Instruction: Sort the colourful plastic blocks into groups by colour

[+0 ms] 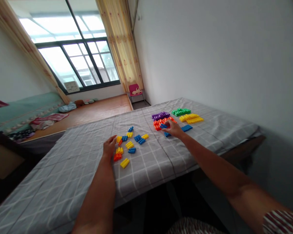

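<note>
My right hand (174, 129) pinches a blue ribbed toy block (163, 126) between thumb and fingers. It is over the sorted rows, with orange blocks (158, 123) behind and another blue block (167, 134) just below. My left hand (109, 147) rests at the left edge of the loose blocks. Its fingers are slightly curved and apart, the tips beside a yellow block (118, 139); whether they touch it is hard to see. Around it lie a small orange block (120, 142), a blue block (124, 138), a yellow block (119, 150) and an orange block (117, 157).
Purple blocks (160, 115), green blocks (181, 112), yellow blocks (191, 118) and a blue row (186, 128) are grouped by colour at the right. Several loose yellow and blue blocks lie mid-table. A grey checked cloth (146, 165) covers the table, beside a white wall (210, 58).
</note>
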### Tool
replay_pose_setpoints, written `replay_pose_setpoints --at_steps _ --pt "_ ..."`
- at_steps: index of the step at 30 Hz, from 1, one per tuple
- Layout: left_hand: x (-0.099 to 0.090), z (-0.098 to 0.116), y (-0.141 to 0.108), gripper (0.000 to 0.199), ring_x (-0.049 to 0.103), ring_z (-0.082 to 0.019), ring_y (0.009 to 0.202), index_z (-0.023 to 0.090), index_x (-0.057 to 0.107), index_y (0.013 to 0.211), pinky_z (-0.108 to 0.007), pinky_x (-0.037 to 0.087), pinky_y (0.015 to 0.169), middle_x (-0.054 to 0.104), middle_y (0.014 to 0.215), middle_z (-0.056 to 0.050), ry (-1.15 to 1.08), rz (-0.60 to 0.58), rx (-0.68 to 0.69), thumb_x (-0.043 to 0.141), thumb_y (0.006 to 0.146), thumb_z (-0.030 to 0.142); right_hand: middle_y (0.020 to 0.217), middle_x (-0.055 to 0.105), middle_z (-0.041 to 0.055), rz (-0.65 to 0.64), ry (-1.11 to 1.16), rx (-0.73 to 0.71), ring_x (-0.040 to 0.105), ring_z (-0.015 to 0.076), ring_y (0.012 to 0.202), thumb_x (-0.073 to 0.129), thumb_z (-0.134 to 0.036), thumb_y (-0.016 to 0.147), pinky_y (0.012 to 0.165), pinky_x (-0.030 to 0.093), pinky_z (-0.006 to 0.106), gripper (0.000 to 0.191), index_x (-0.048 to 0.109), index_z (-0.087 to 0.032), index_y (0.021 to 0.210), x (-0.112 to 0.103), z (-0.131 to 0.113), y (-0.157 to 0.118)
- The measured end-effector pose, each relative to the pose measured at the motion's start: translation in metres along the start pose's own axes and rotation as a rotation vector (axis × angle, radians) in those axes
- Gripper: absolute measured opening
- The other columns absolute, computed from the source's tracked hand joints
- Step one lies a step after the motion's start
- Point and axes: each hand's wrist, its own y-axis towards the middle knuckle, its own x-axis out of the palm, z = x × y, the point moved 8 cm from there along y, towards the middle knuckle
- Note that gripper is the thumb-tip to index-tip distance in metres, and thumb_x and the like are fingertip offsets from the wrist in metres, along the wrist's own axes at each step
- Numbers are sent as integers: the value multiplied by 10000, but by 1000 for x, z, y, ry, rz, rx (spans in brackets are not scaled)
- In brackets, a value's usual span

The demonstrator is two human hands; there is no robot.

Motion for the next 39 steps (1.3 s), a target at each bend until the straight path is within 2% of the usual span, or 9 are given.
replay_pose_setpoints --at_steps 3,6,12,20,23,27,31,34,39 --pt "-2 2 0 399 670 -188 852 158 700 1112 -269 525 734 739 944 -66 65 41 -62 538 776 300 906 660 46 141 -90 140 631 181 799 721 -465 714 710 496 301 385 552 -191 926 -54 54 -10" --pt "-1 12 0 373 670 -190 781 152 716 1061 -267 516 682 738 855 -61 146 -9 -148 548 742 245 903 666 60 185 -207 177 635 196 811 697 -510 731 708 496 306 395 551 -192 913 -82 84 -19" --pt "-6 40 -7 355 662 -204 907 172 717 1036 -261 511 705 731 986 -80 211 -68 -59 589 723 280 946 677 107 151 -393 46 625 234 897 616 -535 801 810 480 355 388 593 -175 945 -79 88 -30" --pt "-6 43 -62 296 649 -208 1019 204 723 1025 -339 487 930 719 1076 -72 430 -90 191 500 831 226 991 667 146 230 -398 9 597 256 959 350 -488 941 870 448 371 442 637 -157 993 -80 84 -38" --pt "15 66 -74 327 611 -201 1089 216 709 1063 -357 449 999 688 1150 -71 470 -106 315 455 858 197 998 653 155 315 -403 2 588 254 962 296 -429 957 851 448 361 437 636 -157 1001 -84 82 -40" --pt "69 99 -78 355 577 -213 1142 217 709 1083 -381 412 1053 675 1170 -71 471 -275 515 472 828 145 1007 645 149 338 -417 -33 583 250 973 276 -370 957 838 450 350 407 627 -168 1002 -84 81 -41" --pt "110 106 -68 486 551 -201 1190 235 721 1067 -353 376 1083 669 1196 -50 493 -418 542 458 716 25 993 651 148 309 -400 -75 582 249 993 250 -331 961 872 447 353 409 625 -168 976 -84 78 -41" --pt "122 103 -59 492 572 -210 1170 257 729 1031 -330 387 1063 677 1185 -37 483 -499 521 515 657 20 998 656 141 303 -374 -80 583 248 1004 254 -331 956 897 440 358 403 626 -175 972 -85 79 -40" --pt "117 98 -44 366 591 -259 1120 237 713 1012 -335 423 981 682 1144 -85 622 -447 454 627 680 107 1013 672 156 413 -249 86 609 244 956 253 -337 934 878 449 360 415 630 -166 973 -101 106 -38"
